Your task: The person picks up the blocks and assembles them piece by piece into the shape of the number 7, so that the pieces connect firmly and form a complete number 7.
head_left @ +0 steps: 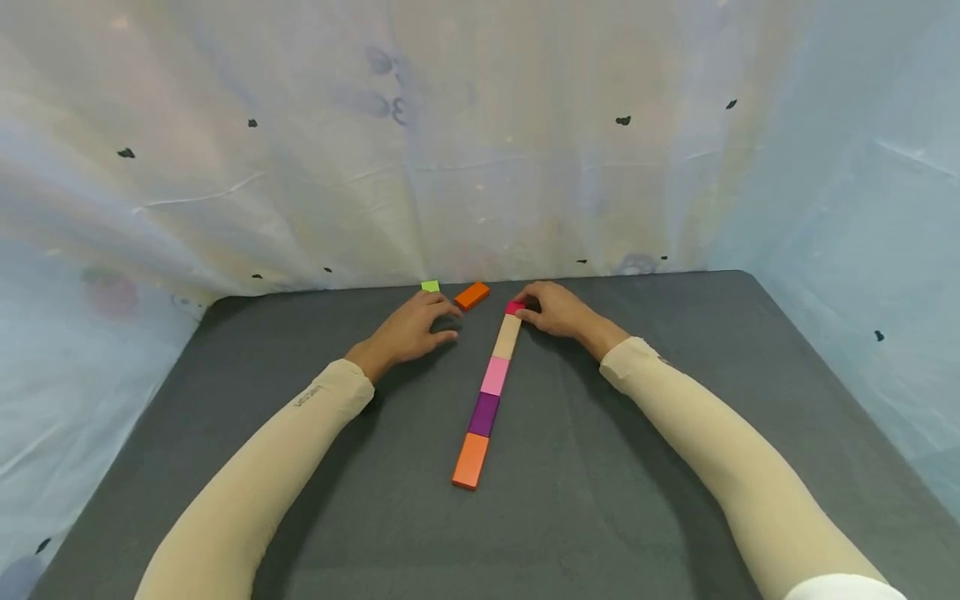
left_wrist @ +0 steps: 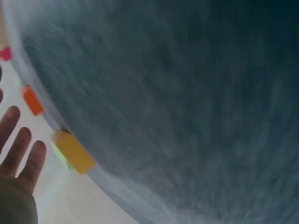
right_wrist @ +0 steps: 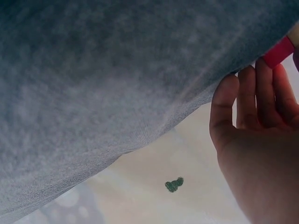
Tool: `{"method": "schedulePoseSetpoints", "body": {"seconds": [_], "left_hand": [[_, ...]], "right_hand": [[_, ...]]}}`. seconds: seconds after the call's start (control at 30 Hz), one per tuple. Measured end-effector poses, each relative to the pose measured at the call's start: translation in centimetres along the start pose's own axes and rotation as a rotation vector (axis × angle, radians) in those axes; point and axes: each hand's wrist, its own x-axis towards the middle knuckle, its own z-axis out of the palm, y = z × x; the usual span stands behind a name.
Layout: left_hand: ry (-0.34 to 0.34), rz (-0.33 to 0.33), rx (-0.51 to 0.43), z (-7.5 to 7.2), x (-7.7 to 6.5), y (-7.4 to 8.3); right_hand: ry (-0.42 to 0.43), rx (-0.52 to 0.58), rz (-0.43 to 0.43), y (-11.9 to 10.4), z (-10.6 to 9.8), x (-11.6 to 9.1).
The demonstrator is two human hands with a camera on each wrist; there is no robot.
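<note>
A row of flat blocks runs away from me, end to end: light orange (head_left: 471, 461), purple (head_left: 483, 414), pink (head_left: 495, 376), beige (head_left: 507, 336) and a crimson block (head_left: 514, 307) at the far end. My right hand (head_left: 558, 311) pinches the crimson block between thumb and fingers. In the right wrist view, fingertips (right_wrist: 265, 70) touch that crimson block (right_wrist: 279, 52). Left of the row, my left hand (head_left: 411, 327) hovers with spread fingers and holds nothing. Just past its fingertips lies a darker orange block (head_left: 472, 296).
Behind the left hand is a lime green block (head_left: 431, 286) at the table's far edge. A yellow block (left_wrist: 73, 151) shows beside it in the left wrist view. The grey table (head_left: 585, 492) meets a pale plastic sheet (head_left: 480, 167) at the back.
</note>
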Motion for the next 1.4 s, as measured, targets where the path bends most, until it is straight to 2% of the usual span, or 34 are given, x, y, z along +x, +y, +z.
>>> {"method": "schedulePoseSetpoints", "body": {"seconds": [0.17, 0.37, 0.7, 0.87, 1.4], "left_hand": [[0.028, 0.015, 0.071, 0.8, 1.7, -1.0], [0.079, 0.01, 0.127, 1.2, 3.6, -1.5], [0.012, -0.046, 0.129, 1.0, 5.8, -1.8], [0.0, -0.042, 0.147, 1.2, 6.3, -1.7], [-0.028, -0.058, 0.131, 1.8, 6.1, -2.4]], "right_hand": [[-0.014, 0.02, 0.002, 0.2, -0.2, -0.2], [-0.018, 0.016, 0.006, 0.4, -0.4, 0.0], [-0.007, 0.016, -0.005, 0.3, -0.2, 0.5], [-0.003, 0.019, -0.028, 0.3, -0.2, 0.2], [-0.014, 0.043, -0.022, 0.2, 0.7, 0.2]]}}
